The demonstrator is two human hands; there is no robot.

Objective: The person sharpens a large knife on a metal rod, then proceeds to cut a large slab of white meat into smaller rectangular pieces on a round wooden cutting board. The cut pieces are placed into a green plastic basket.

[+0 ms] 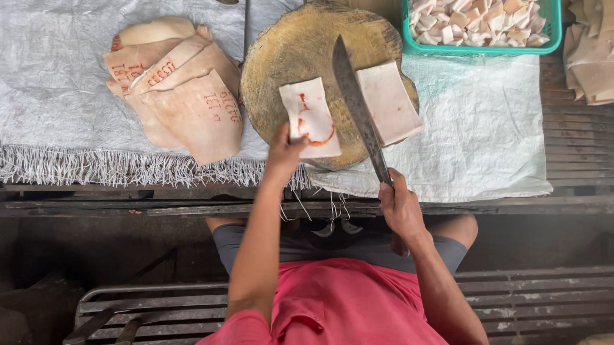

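The left hand (283,153) pinches a pale slab (310,117) at the chopping block's (281,56) near edge; the right hand (399,206) has its grip closed around a long knife (358,108).

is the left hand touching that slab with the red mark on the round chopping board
Touching. The head view shows the left hand with its fingers laid over the near edge of the red-marked slab on the round chopping board, no gap between them.

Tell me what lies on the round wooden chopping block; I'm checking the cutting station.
Two pale slabs lie on the round wooden chopping block, with the long knife blade between them. Wood beneath them is covered.
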